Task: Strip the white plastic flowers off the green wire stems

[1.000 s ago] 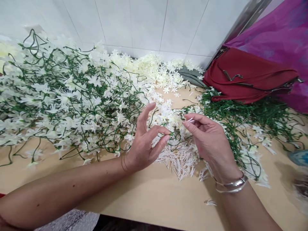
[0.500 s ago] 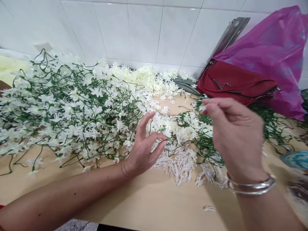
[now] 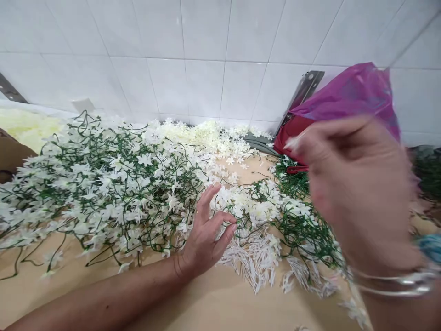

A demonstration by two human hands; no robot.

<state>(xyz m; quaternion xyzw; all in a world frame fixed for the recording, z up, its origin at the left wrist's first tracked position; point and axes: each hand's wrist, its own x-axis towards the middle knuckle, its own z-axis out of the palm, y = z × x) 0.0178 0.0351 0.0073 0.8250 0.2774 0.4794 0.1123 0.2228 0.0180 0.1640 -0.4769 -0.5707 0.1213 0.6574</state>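
My left hand [image 3: 206, 241] rests over the table, thumb and index finger pinched on the end of a thin green stem [image 3: 240, 222]; its other fingers are lifted. Motion blurs my right hand [image 3: 361, 193], which is raised on the right with a small white piece [image 3: 292, 143] between thumb and fingers; whether it is a petal or a whole blossom I cannot tell. Below and between the hands lies a heap of white thread-like stamens [image 3: 257, 259]. Loose white blossoms [image 3: 258, 209] and a tangle of green stems [image 3: 306, 232] are beside it.
A large pile of white artificial flowers on green stems [image 3: 144, 160] covers the left. Pale blossoms [image 3: 206, 135] lie along the tiled wall [image 3: 203, 87]. A red bag [image 3: 284, 135] and a purple plastic bag [image 3: 358, 94] stand at the back right, partly behind my right hand.
My right hand has moved right and nearer the camera, still pinching the white piece. The view has tilted up; my left hand keeps its pinch beside the flowers.
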